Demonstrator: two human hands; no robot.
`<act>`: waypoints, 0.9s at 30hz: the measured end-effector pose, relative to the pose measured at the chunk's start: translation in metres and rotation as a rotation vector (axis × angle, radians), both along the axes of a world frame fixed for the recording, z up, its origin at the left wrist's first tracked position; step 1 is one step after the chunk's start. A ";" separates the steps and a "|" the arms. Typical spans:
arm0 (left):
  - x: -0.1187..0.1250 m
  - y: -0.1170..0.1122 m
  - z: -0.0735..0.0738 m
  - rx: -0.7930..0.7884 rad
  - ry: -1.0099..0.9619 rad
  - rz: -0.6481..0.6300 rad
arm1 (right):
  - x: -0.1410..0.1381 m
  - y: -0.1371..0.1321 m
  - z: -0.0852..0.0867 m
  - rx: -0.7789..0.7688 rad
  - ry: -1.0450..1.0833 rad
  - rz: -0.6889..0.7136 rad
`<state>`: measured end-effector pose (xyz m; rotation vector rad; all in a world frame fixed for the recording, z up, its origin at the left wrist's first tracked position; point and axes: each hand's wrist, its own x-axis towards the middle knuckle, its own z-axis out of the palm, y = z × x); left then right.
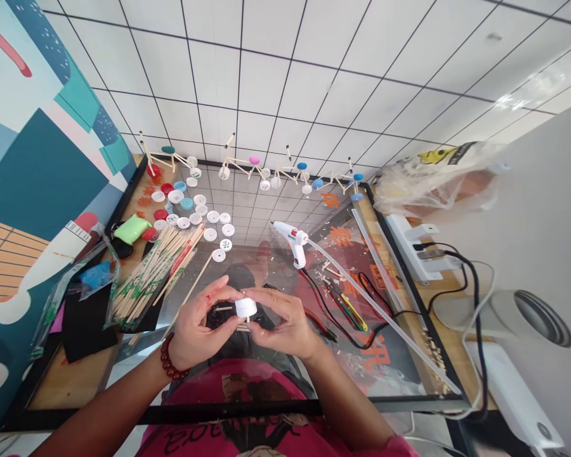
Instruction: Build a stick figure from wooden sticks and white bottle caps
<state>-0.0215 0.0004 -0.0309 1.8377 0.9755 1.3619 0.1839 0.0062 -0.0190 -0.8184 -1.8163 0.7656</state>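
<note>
Both hands are busy right at the centre of our clock: the left hand (205, 322), with a beaded bracelet (171, 360) at the wrist, and the right hand (284, 322) pinch one white cap (246, 308) from either side, thumbs low, fingers high. A short bit of stick pokes out below it, and the pair hangs over the near part of the glass tabletop (240, 238).

Round we go! Toward ten o'clock, a heap of thin sticks (157, 276) fans out, part in its wrapper, and one loose stick (189, 294) slants down between that heap and the left hand, right in the way. Loose caps (212, 217) crowd eleven o'clock, white, red and blue, with a green packet (132, 230) beside them. A black sheet (88, 333) lies at nine.

Twelve o'clock, along the far edge: four little stick models (254, 161) on cap wheels. At one, a glue gun (295, 244), nose pointing away to the left; a long pale rod (364, 293) runs from its back down toward four, crossing most of the right side. Under that, near three, a cutter (356, 314) lies among tangled cords. Out at two, a power strip (412, 247) and a crumpled plastic bag (394, 190).
</note>
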 end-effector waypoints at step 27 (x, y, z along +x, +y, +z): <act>0.009 -0.002 0.011 0.006 -0.068 -0.004 | 0.004 0.000 -0.004 -0.049 0.091 0.063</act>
